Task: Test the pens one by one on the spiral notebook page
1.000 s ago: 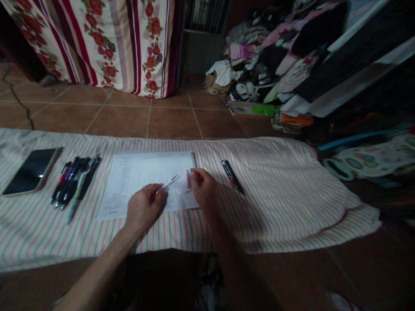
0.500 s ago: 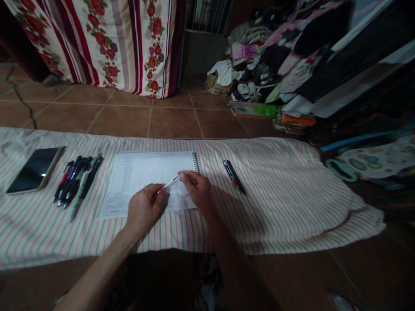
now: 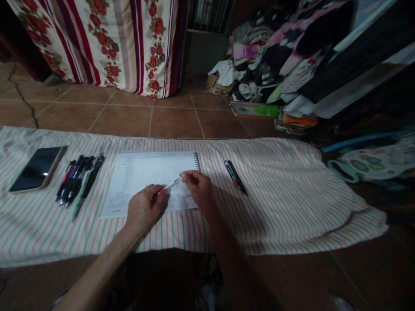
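Observation:
Over the spiral notebook (image 3: 158, 164), a slim pen (image 3: 171, 184) with a whitish shaft spans the gap between both hands. My left hand (image 3: 145, 205) is closed around its lower left end, which the fingers mostly cover. Fingertips of my right hand (image 3: 197, 185) pinch the upper right end, hiding the tip. Faint pencil-like marks and a printed column show on the open page. To the right of the notebook, two pens (image 3: 235, 177) lie side by side on the striped cloth.
A bunch of several pens (image 3: 78, 179) lies left of the notebook, beside a dark-screened phone (image 3: 35, 168). Striped cloth (image 3: 292, 194) covers the low surface. Beyond are floor tiles, a floral curtain (image 3: 129, 47) and a heap of clothes (image 3: 275, 56).
Both hands keep the same hold on the pen, with hardly any movement. The whole view has shifted very slightly.

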